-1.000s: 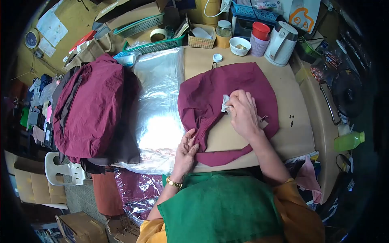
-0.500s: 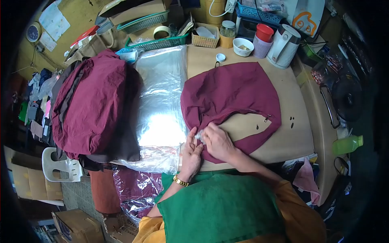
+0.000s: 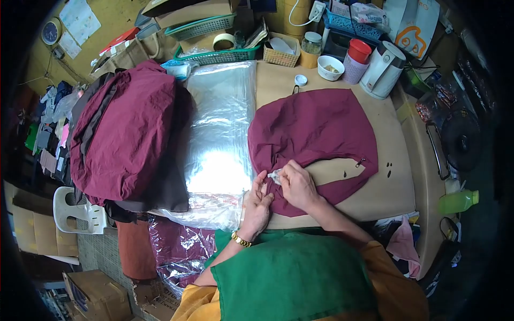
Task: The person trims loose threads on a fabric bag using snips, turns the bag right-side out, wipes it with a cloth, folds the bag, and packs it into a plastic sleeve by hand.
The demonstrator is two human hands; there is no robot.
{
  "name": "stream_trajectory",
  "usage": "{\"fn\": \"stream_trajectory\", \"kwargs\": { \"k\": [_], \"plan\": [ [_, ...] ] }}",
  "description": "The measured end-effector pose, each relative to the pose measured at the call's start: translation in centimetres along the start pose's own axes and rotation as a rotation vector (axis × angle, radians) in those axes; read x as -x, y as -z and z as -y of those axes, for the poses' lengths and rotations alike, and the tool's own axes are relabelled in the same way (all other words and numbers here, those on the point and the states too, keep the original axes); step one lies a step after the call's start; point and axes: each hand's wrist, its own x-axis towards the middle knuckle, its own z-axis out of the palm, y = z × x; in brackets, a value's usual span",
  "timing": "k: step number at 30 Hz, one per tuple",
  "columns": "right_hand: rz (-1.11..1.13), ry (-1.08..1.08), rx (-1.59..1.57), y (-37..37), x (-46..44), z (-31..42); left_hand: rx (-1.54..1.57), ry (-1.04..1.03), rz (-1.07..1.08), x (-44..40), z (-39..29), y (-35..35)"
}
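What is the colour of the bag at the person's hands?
The bag is maroon, seen best in the head view.

A maroon fabric bag [image 3: 321,123] lies flattened on a brown tabletop [image 3: 396,198], creased at left, its strap [image 3: 348,187] curving along the near side, a zip pull [image 3: 361,162] at right. A crumpled white wad [image 3: 274,176], perhaps tissue, sits at the strap's left end.

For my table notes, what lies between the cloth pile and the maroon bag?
Clear plastic sheeting lies between the cloth pile and the maroon bag, as the head view shows.
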Motion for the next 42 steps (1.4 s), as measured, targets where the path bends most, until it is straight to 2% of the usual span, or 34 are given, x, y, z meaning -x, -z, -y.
{"fn": "stream_trajectory", "kwargs": {
  "k": [2,3,4,6,9,12,13,16,18,21,24,26,28,30,32,34,38,41,42],
  "plan": [
    [0.061,-0.016,0.002,0.7,1.4,1.1,0.072,0.056,0.015,0.0,0.0,0.7],
    [0.161,0.005,-0.035,1.2,2.3,1.7,0.148,0.114,0.029,0.0,0.2,0.9],
    [0.259,0.024,-0.071,1.7,3.1,2.2,0.149,0.116,0.030,0.0,-0.2,0.6],
    [0.279,0.047,-0.110,3.1,3.4,2.5,0.213,0.024,0.049,0.0,-1.1,-0.3],
    [0.137,-0.345,-0.102,4.6,1.9,3.3,0.331,0.039,0.082,0.0,-1.9,-0.7],
    [0.057,-0.221,-0.229,2.6,1.2,2.9,0.254,0.048,0.074,0.0,-1.0,0.0],
    [0.060,0.006,-0.099,1.5,1.2,1.8,0.252,0.049,0.076,0.1,-1.0,0.1],
    [0.004,0.060,0.005,-1.2,-0.2,0.1,0.188,0.057,0.136,0.3,-0.9,0.2],
    [0.019,0.052,0.005,-1.2,-0.1,0.7,0.205,0.062,0.082,0.2,-1.0,0.2],
    [0.090,0.035,-0.085,0.2,0.8,1.9,0.233,0.087,0.109,0.2,-0.4,0.7],
    [0.021,0.069,-0.023,-0.3,-0.2,-0.1,0.209,0.011,0.051,0.3,-1.3,-0.6],
    [0.010,0.019,-0.031,-0.3,0.2,0.6,0.214,0.016,0.078,0.2,-1.1,-0.1],
    [0.131,0.035,-0.056,0.0,1.7,1.8,0.244,0.129,0.099,0.3,-0.8,0.5],
    [0.128,-0.017,-0.132,-0.1,2.0,2.1,0.239,0.136,0.095,0.2,-1.1,0.4],
    [0.098,0.047,-0.059,-0.1,0.8,1.1,0.234,0.155,0.091,0.2,-1.0,0.3],
    [0.061,0.014,-0.086,-0.9,-0.1,0.4,0.191,0.040,0.084,-0.4,-1.3,0.1],
    [-0.024,-0.033,-0.037,-0.8,0.6,1.4,0.240,0.043,0.104,-0.2,-1.1,0.4],
    [0.297,-0.080,-0.147,1.4,1.9,2.5,0.294,0.087,0.148,-0.1,-1.7,0.7],
    [0.297,-0.080,-0.143,2.7,2.0,2.7,0.296,0.087,0.151,0.0,-2.0,0.8]
  ]
}}
